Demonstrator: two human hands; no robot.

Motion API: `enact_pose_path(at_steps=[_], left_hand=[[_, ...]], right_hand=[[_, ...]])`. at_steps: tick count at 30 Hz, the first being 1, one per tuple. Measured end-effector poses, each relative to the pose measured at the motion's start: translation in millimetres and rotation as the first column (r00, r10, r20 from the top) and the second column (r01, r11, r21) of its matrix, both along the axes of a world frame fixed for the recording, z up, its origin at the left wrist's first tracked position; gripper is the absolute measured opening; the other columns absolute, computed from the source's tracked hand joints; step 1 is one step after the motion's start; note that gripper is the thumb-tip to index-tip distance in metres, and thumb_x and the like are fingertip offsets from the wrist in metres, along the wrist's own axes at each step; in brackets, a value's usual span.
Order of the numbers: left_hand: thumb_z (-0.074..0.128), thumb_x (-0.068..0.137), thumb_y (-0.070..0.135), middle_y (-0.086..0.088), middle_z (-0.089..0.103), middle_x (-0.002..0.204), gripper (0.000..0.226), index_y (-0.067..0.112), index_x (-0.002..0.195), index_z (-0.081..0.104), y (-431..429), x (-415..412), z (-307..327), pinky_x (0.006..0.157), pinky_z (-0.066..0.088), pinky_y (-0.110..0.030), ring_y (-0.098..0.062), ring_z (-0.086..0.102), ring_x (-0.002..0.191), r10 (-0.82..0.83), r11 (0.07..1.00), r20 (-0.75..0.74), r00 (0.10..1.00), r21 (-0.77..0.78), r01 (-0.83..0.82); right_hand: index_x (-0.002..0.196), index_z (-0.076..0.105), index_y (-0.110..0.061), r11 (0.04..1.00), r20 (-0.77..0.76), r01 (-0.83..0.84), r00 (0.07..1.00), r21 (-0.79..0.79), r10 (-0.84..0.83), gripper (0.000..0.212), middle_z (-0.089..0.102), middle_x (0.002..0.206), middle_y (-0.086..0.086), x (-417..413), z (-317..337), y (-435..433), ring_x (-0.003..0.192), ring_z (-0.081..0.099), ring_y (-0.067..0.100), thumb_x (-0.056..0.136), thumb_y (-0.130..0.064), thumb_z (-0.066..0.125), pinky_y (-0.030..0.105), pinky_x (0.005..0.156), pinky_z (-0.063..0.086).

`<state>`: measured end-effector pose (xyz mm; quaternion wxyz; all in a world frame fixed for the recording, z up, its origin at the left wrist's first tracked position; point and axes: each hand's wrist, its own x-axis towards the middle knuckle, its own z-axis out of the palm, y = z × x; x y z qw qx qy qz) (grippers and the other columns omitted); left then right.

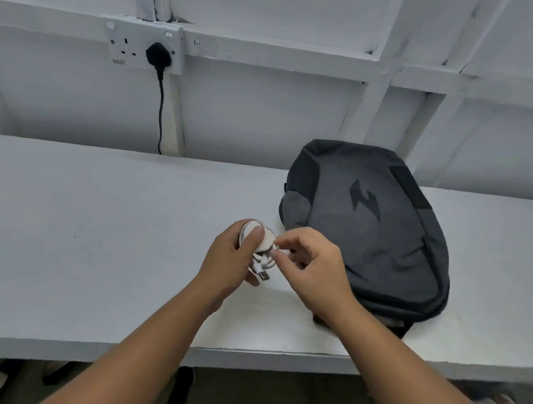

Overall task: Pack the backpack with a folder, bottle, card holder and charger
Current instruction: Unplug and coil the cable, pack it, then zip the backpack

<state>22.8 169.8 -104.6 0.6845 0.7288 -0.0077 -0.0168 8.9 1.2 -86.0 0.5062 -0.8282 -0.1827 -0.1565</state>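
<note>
A dark grey backpack (367,229) lies flat on the white table (91,232), front panel up and zipped closed as far as I can see. Just left of it, above the table, my left hand (229,260) holds a white charger (263,239) with its white cable coiled around it; a USB plug end sticks out below. My right hand (314,263) pinches the cable at the charger's right side. No folder, bottle or card holder is in view.
A white wall socket (143,45) with a black plug (159,55) and a hanging black cord sits on the white panelled wall behind the table. The table's front edge runs across below my forearms, with dark floor beneath.
</note>
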Motion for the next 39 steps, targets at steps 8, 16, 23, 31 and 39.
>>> enact_pose_path(at_steps=[8, 16, 23, 31, 39], left_hand=[[0.053, 0.097, 0.045, 0.008, 0.072, 0.084, 0.021, 0.035, 0.102, 0.071, -86.7, -8.8, 13.1, 0.050, 0.058, -0.034, -0.011, 0.068, 0.064, -0.091, 0.995, 0.049, 0.995, -0.038, 0.093], [0.052, 0.104, 0.040, 0.006, 0.073, 0.084, 0.020, 0.037, 0.106, 0.072, -187.1, -28.5, 19.9, 0.048, 0.057, -0.034, -0.012, 0.068, 0.062, -0.082, 0.993, 0.069, 0.994, -0.077, 0.087], [0.047, 0.095, 0.060, 0.020, 0.071, 0.111, 0.034, 0.045, 0.119, 0.066, -205.1, -42.0, 33.0, 0.081, 0.051, -0.011, -0.003, 0.066, 0.105, -0.093, 0.994, 0.273, 0.958, 0.082, 0.073], [0.048, 0.102, 0.049, -0.003, 0.072, 0.088, 0.027, 0.028, 0.107, 0.065, -234.3, 8.1, 15.8, 0.050, 0.056, -0.032, -0.021, 0.068, 0.063, -0.096, 0.980, 0.015, 0.995, 0.179, 0.092], [0.043, 0.107, 0.046, -0.009, 0.060, 0.084, 0.042, 0.008, 0.115, 0.058, -253.0, 110.2, 13.8, 0.046, 0.049, -0.026, -0.018, 0.055, 0.058, -0.049, 0.903, -0.319, 0.947, 0.391, 0.179]], right_hand=[[0.096, 0.071, -0.021, 0.968, 0.047, 0.082, 0.996, -0.238, -0.073, 0.014, 0.067, 0.096, -0.011, -16.7, 7.7, -120.2, 0.092, 0.064, 0.009, 0.084, -0.024, 0.078, 0.029, 0.080, 0.054], [0.121, 0.064, -0.040, 0.652, -0.127, -0.149, 0.989, -0.743, 0.081, 0.031, 0.061, 0.115, -0.022, -11.7, -3.0, -245.8, 0.109, 0.047, 0.002, 0.094, -0.053, 0.057, 0.031, 0.094, 0.036], [0.103, 0.073, -0.019, 0.899, -0.016, -0.075, 0.997, -0.431, 0.076, 0.015, 0.069, 0.095, -0.011, 30.7, 44.5, -240.8, 0.090, 0.061, 0.007, 0.098, -0.025, 0.061, 0.028, 0.083, 0.049], [0.102, 0.076, -0.017, 0.931, 0.000, 0.066, 0.997, -0.358, -0.071, 0.024, 0.073, 0.094, 0.002, 99.2, 157.5, -236.9, 0.090, 0.065, 0.018, 0.100, -0.032, 0.058, 0.032, 0.081, 0.050], [0.100, 0.077, -0.015, 0.936, 0.059, 0.089, 0.996, -0.340, -0.073, 0.025, 0.070, 0.081, -0.005, 106.2, 172.5, -237.0, 0.073, 0.060, 0.006, 0.100, -0.032, 0.058, 0.021, 0.069, 0.047]])
